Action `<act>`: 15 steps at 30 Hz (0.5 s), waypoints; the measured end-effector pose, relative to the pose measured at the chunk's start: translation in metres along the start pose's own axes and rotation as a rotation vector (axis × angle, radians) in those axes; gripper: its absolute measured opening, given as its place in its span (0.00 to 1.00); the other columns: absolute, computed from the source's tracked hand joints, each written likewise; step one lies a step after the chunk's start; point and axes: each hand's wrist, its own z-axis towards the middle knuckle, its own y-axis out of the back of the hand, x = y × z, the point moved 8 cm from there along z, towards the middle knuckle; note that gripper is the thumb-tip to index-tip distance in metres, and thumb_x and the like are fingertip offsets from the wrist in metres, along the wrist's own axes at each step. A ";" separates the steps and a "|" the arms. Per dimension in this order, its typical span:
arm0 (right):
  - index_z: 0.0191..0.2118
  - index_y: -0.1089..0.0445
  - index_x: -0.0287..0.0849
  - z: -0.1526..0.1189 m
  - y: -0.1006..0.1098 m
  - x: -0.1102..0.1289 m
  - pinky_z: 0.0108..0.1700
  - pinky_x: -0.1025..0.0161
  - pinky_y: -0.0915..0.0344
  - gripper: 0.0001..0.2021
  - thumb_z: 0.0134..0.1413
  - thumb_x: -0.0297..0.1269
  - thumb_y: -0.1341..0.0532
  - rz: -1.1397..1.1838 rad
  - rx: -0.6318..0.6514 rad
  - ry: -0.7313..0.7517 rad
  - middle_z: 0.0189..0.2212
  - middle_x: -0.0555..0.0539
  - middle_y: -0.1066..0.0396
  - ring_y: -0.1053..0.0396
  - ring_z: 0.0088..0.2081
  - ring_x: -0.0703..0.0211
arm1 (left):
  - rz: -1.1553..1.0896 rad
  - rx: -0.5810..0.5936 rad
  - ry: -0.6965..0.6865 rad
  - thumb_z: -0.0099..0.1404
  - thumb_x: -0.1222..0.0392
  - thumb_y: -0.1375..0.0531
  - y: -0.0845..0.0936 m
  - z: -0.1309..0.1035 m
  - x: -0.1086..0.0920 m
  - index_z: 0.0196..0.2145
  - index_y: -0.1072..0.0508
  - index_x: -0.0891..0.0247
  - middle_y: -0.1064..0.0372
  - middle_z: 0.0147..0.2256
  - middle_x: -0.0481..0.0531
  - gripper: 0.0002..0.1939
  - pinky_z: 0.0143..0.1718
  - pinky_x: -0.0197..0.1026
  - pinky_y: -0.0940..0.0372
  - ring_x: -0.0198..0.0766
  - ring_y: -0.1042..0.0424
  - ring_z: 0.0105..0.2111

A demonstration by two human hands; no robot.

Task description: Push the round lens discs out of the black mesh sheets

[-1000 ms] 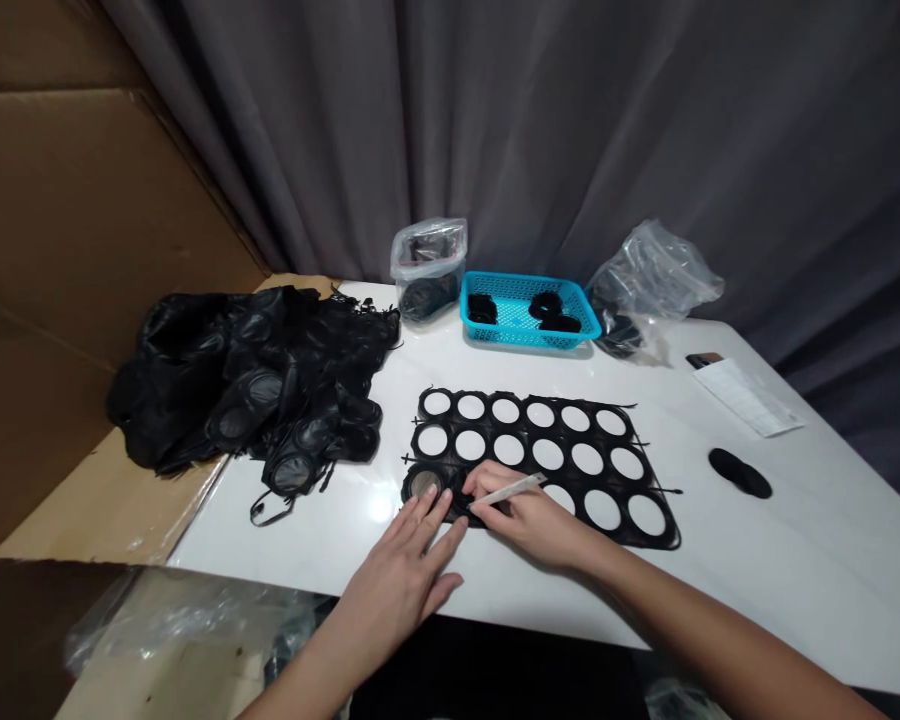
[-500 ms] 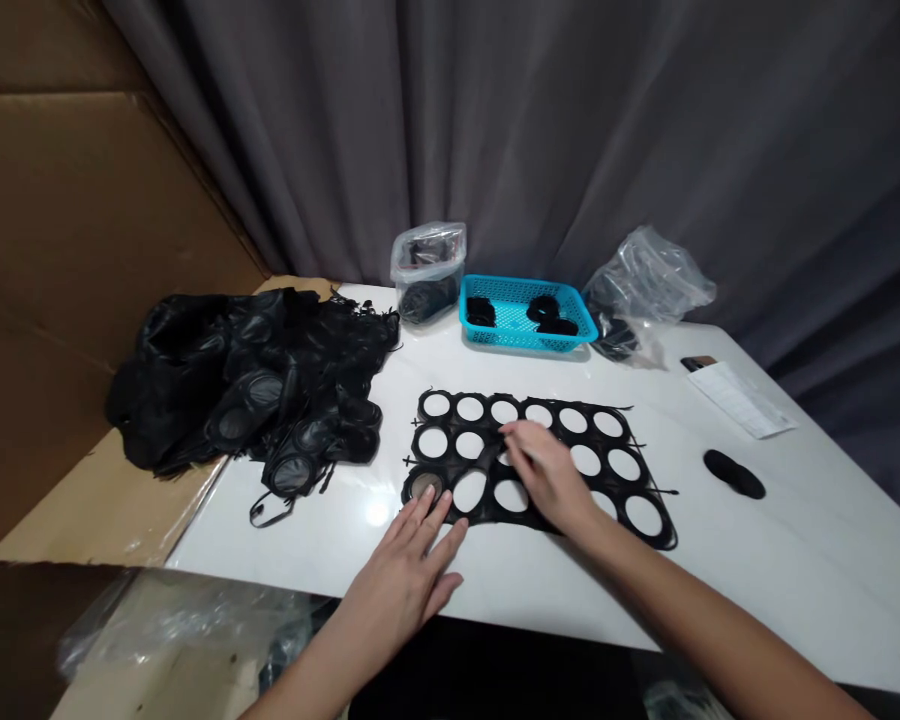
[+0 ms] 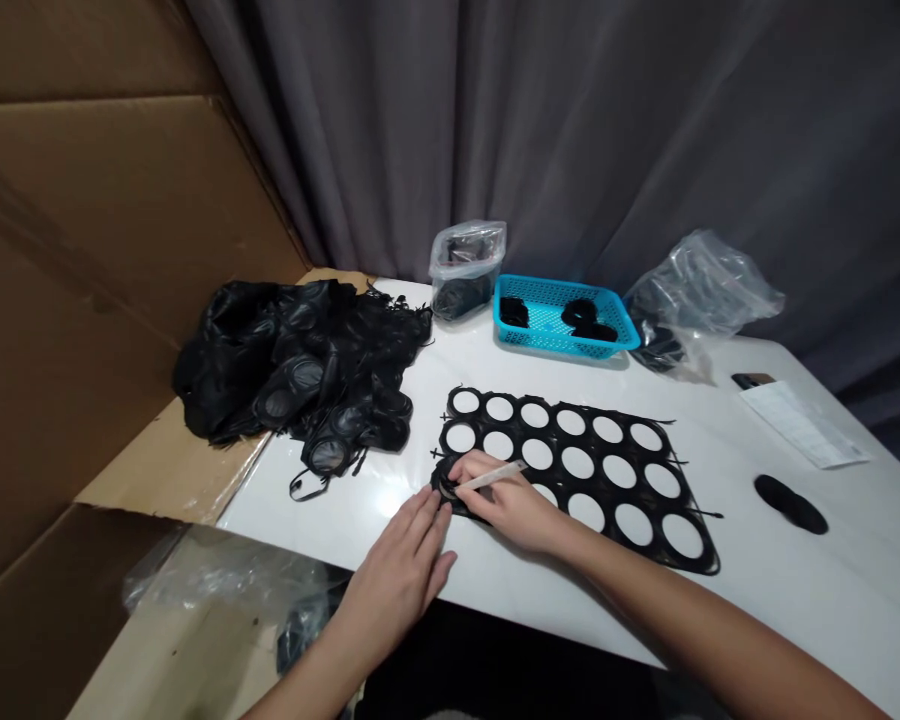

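Observation:
A black rubbery sheet [image 3: 596,474] with rows of round holes lies flat on the white table. My left hand [image 3: 405,565] rests at its near-left corner, fingers stretched out, fingertips against the edge of the corner ring [image 3: 441,482]. Over that same ring, my right hand [image 3: 514,508] is closed in a pinch on a slim pale stick-like tool [image 3: 495,475], whose upper end points up to the right. Its lower tip is at the ring, partly covered by the fingers. The right hand also hides some holes of the near row.
Left stands a heap of black perforated sheets [image 3: 300,360] on cardboard [image 3: 172,455]. Behind are a clear tub [image 3: 466,270], a blue basket [image 3: 540,345] with black rings, and a plastic bag [image 3: 712,285]. Right lie black discs [image 3: 791,503], paper [image 3: 802,425] and a phone [image 3: 752,381].
My right hand has moved left and nearer, from the middle of the sheet to the corner ring beside my left hand. The camera view has turned left; the raised strip of sheet is down.

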 end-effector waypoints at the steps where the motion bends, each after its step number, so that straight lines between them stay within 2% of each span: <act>1: 0.37 0.37 0.41 0.000 -0.001 0.000 0.45 0.63 0.40 0.04 0.65 0.33 0.47 -0.001 0.013 -0.009 0.42 0.49 0.35 0.37 0.42 0.63 | 0.003 0.007 -0.006 0.71 0.58 0.44 0.000 0.000 0.000 0.59 0.35 0.76 0.40 0.60 0.66 0.24 0.59 0.52 0.36 0.53 0.42 0.63; 5: 0.38 0.37 0.42 0.000 -0.004 0.001 0.46 0.62 0.41 0.04 0.65 0.34 0.46 -0.006 0.050 -0.024 0.44 0.49 0.37 0.38 0.43 0.63 | 0.007 0.008 -0.004 0.71 0.59 0.44 0.000 0.000 0.000 0.59 0.35 0.77 0.40 0.61 0.65 0.23 0.60 0.52 0.37 0.53 0.43 0.63; 15: 0.38 0.37 0.42 -0.001 -0.003 0.001 0.44 0.63 0.39 0.04 0.66 0.33 0.47 -0.026 0.041 -0.033 0.44 0.48 0.37 0.38 0.41 0.63 | 0.008 -0.005 -0.015 0.72 0.61 0.45 0.000 -0.001 -0.001 0.58 0.33 0.76 0.38 0.59 0.64 0.22 0.62 0.51 0.38 0.52 0.44 0.64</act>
